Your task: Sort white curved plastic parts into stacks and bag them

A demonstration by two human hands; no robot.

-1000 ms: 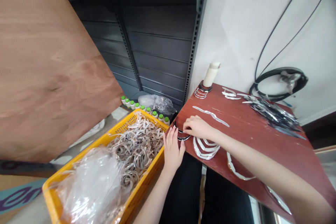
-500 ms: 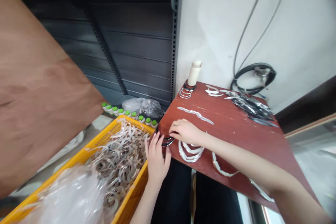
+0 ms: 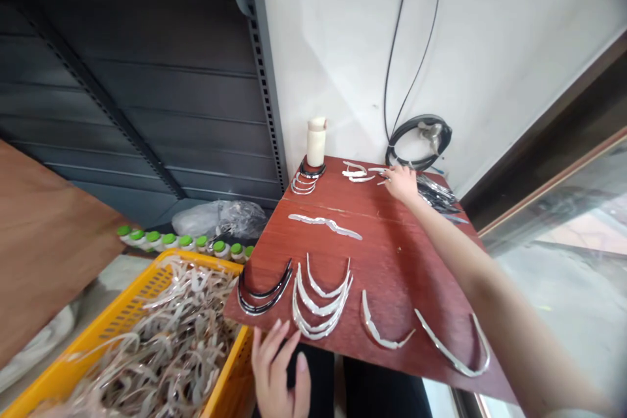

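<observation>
My right hand (image 3: 401, 183) is at the back of the red-brown table (image 3: 377, 228). Its fingers are bent together over strip ends beside the pile of black and silvery strips (image 3: 434, 196); what they grip cannot be made out. My left hand (image 3: 277, 372) is held palm up with spread fingers just off the table's front edge, holding nothing. Beyond its fingertips lie black U-shaped strips (image 3: 264, 304) and a nested set of white U-shaped strips (image 3: 321, 326). Farther right are a single white curved strip (image 3: 385, 341) and a thin silvery U-shaped strip (image 3: 460, 366).
A wavy white strip (image 3: 326, 225) lies mid-table. A cream cylinder (image 3: 316, 142) stands at the back left, with curved strips before it. Left of the table is a yellow crate (image 3: 112, 313) full of strips, behind it green-capped bottles (image 3: 186, 243). A coiled cable (image 3: 392, 155) is against the wall.
My right hand has left the black strips at the front left and reached to the pile at the back. My left hand has drawn back towards me. The view has turned right.
</observation>
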